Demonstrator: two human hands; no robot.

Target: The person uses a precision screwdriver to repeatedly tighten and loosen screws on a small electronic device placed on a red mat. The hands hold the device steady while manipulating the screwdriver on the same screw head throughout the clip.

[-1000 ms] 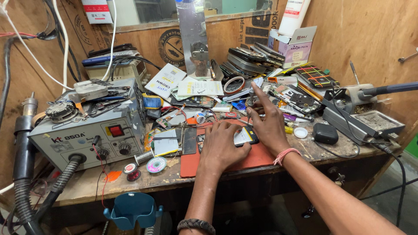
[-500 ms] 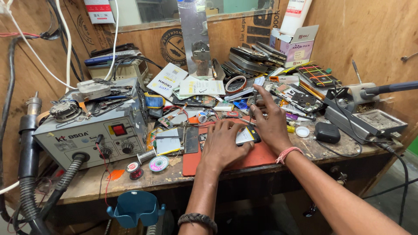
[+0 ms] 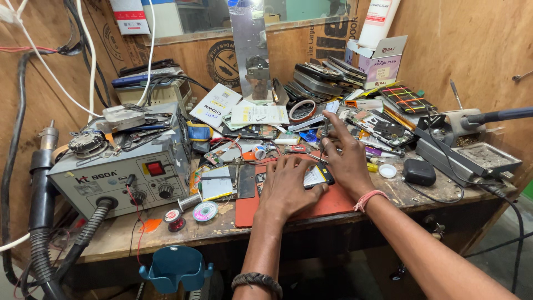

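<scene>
We're pinning the small dark-framed phone (image 3: 317, 176) on the orange rubber mat (image 3: 333, 203) with our left hand (image 3: 286, 186), fingers spread flat; right hand (image 3: 344, 158) at 1 o'clock is probably pinching thin metal tweezers (image 3: 323, 133), phone looking opened, repair unfinished.

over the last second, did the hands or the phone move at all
Hardly. The left hand stays flat on the phone on the red mat. The right hand stays beside it, fingers on a thin tool. The view shifted slightly.
</scene>
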